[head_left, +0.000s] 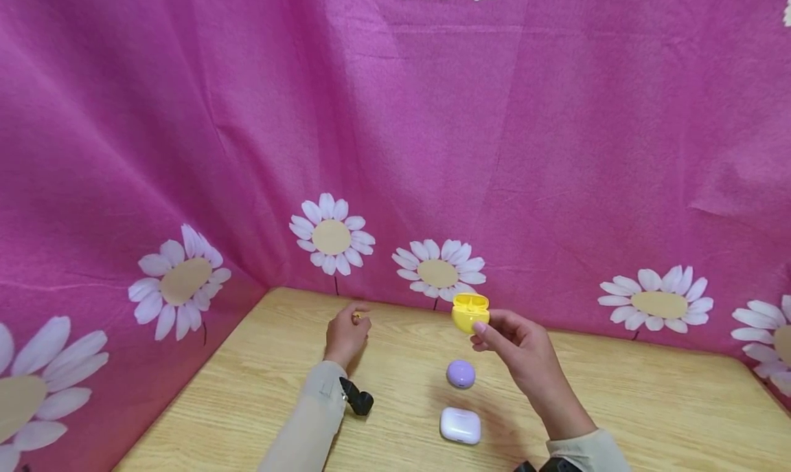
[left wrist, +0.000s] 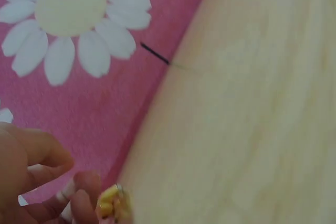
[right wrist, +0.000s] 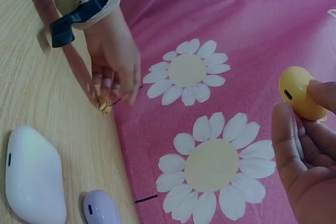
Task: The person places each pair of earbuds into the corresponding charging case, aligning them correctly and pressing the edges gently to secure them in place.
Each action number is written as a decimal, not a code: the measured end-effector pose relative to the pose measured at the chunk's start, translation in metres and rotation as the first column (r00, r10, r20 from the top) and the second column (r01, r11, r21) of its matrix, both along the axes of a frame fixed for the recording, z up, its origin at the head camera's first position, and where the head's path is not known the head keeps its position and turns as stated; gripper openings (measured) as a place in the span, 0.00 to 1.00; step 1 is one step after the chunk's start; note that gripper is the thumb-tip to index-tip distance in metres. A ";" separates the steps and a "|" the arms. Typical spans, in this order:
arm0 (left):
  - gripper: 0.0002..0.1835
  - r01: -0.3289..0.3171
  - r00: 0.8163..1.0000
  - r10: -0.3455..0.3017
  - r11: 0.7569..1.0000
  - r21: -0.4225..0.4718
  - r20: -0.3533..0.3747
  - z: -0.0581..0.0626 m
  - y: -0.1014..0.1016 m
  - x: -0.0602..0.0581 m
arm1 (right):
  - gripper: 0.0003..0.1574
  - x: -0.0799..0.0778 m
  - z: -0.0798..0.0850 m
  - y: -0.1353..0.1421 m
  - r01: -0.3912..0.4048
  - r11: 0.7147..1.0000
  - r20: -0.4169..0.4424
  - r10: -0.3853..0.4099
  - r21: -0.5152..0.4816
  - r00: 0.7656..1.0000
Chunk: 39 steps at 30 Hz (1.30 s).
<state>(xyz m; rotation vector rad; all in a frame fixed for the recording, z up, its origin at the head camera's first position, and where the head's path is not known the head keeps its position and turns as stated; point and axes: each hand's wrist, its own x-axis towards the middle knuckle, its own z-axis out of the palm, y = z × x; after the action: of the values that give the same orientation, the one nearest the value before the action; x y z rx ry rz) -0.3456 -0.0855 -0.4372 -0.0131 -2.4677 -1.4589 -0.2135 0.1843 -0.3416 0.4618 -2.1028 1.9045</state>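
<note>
My right hand (head_left: 525, 355) holds up a yellow earbud case (head_left: 471, 312) between thumb and fingers, above the table. Its lid stands open in the head view; the right wrist view shows its rounded outside with a small dark port. Farther left, my left hand (head_left: 347, 334) is low over the back of the table, fingers bent. At its fingertips are small yellow earbuds (right wrist: 104, 104), blurred in the left wrist view; how many is hard to tell. A purple earbud case (head_left: 461, 374) and a white earbud case (head_left: 460, 425) lie closed on the table, in a line below the yellow case.
The wooden table (head_left: 247, 389) meets a pink cloth (head_left: 494, 149) with printed daisies at its back and left edges. Black wrist devices sit on both sleeves, one of them a black camera (head_left: 358, 398) on the left wrist.
</note>
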 end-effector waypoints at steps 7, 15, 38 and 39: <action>0.14 -0.076 0.997 0.077 0.994 -0.074 0.016 -0.007 -0.009 0.000 | 0.17 0.000 0.001 0.001 -0.017 1.000 -0.006 0.017 0.006 1.000; 0.11 -0.054 0.997 0.059 0.993 -0.101 0.050 -0.010 -0.014 -0.004 | 0.17 0.001 0.002 0.000 -0.017 1.000 -0.006 0.018 0.003 1.000; 0.04 -0.029 0.996 0.042 0.986 -0.162 0.075 -0.009 -0.016 -0.003 | 0.16 0.002 0.001 -0.001 -0.024 1.000 -0.007 0.024 0.013 1.000; 0.04 -0.029 0.996 0.043 0.986 -0.164 0.078 -0.009 -0.016 -0.003 | 0.16 0.002 0.001 -0.001 -0.025 1.000 -0.007 0.025 0.014 1.000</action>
<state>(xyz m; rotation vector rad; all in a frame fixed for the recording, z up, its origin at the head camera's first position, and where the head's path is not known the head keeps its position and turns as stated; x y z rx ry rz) -0.3482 -0.1012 -0.4464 0.0595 -2.6322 -1.2637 -0.2118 0.1830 -0.3411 0.4995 -2.1168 1.8994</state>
